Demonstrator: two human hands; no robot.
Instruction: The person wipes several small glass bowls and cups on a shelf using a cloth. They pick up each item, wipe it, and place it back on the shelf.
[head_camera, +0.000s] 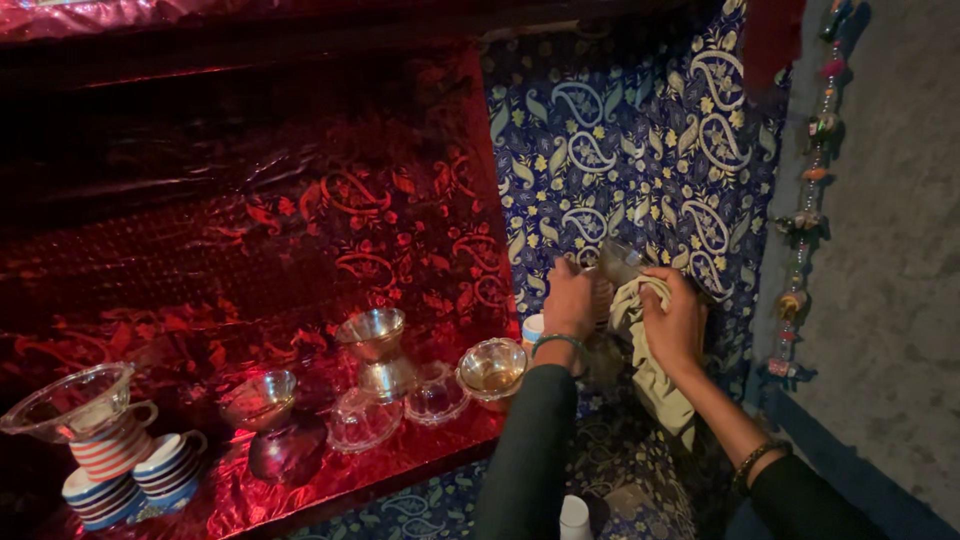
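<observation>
Glass tumbler (618, 262) held up against the blue paisley wall covering (640, 130), left hand (568, 298) with fingers curled around its side. Right hand (676, 322) fingers closed on a pale cloth (650, 370), pressing it to the tumbler; cloth hangs down below the hand. Left of the hands, a red foil-lined shelf (300, 480) carries steel bowls (376, 335), a glass bowl (492, 368) and striped mugs (112, 452). Bead string (808, 200) hangs on the grey wall (890, 250), right.
</observation>
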